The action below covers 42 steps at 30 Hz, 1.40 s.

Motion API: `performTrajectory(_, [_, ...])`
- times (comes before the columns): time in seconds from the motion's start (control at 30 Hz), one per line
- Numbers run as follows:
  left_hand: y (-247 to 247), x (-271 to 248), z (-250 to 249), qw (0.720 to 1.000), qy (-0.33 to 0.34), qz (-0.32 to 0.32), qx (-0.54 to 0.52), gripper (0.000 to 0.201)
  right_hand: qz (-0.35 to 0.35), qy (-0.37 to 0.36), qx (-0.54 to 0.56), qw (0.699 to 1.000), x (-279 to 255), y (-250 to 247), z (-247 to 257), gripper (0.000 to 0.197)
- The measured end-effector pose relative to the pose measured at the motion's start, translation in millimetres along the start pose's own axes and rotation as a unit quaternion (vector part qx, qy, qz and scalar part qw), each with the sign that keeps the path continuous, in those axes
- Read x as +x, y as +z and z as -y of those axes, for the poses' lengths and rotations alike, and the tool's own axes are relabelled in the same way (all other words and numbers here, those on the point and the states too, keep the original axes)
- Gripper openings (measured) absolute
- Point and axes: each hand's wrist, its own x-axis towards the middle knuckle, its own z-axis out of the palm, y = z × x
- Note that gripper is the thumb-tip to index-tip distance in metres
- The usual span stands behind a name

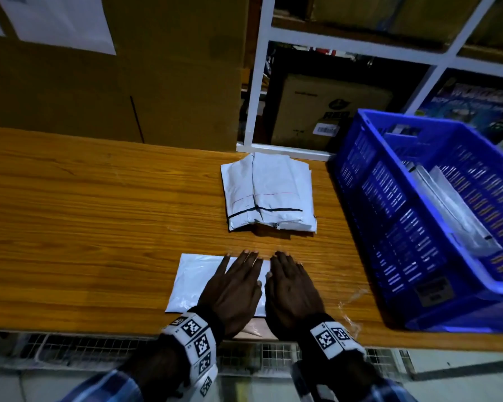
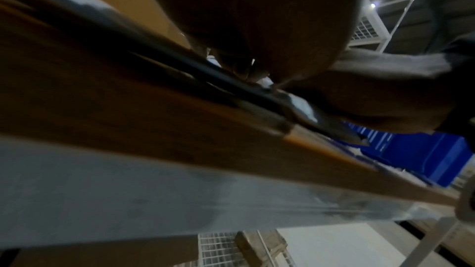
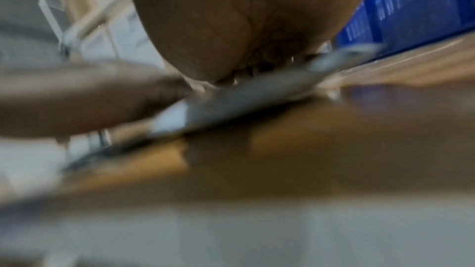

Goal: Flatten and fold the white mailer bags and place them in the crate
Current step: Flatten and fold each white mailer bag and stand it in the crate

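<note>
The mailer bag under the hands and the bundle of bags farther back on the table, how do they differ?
The mailer bag lies flat and smooth as a thin sheet; the bundle is thicker, creased and folded. The left hand and right hand press the mailer bag with straight fingers; nothing touches the bundle. The bundle shows a black line and a thin red line; the mailer bag looks plain. Both are white and lie on the wooden table.

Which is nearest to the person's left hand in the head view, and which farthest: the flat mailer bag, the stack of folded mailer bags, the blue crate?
From the left hand:
1. Flat mailer bag: directly under the palm, at the table's near edge.
2. Stack of folded mailer bags: ahead, farther back on the table.
3. Blue crate: far right, beyond the right hand.
</note>
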Motion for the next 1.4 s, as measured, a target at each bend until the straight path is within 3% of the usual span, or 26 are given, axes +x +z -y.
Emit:
performTrajectory(0.2, [6.7, -4.7, -1.2, 1.000, 0.006, 0.013, -0.011, 0.058, -0.017, -0.009, 0.016, 1.000, -10.3, 8.6, -5.7, 0.063])
performTrajectory(0.43, [4.0, -4.5, 2.4, 0.999, 0.001, 0.037, -0.020, 0.066, 0.012, -0.013, -0.012, 1.000, -7.1, 5.4, -6.1, 0.071])
performTrajectory(0.67, [-12.3, -15.8, 27.4, 1.000, -0.007, 0.022, -0.005, 0.069, 0.035, -0.053, -0.002, 0.998, 5.1, -2.6, 30.2, 0.073])
performTrajectory(0.83, [0.9, -24.6, 30.7, 1.000, 0.004, 0.019, 0.011, 0.057, 0.033, -0.061, -0.012, 0.998, 0.1, 8.7, 33.6, 0.058])
performTrajectory(1.1, [1.2, -24.1, 34.3, 0.999, -0.002, 0.035, 0.005, 0.061, 0.026, -0.063, -0.012, 0.998, 1.2, 7.7, 32.0, 0.054])
performTrajectory(1.4, [-5.0, -22.7, 28.5, 0.999, -0.024, 0.049, 0.005, 0.060, 0.027, 0.038, -0.018, 0.999, -23.1, 0.8, -18.6, 0.072])
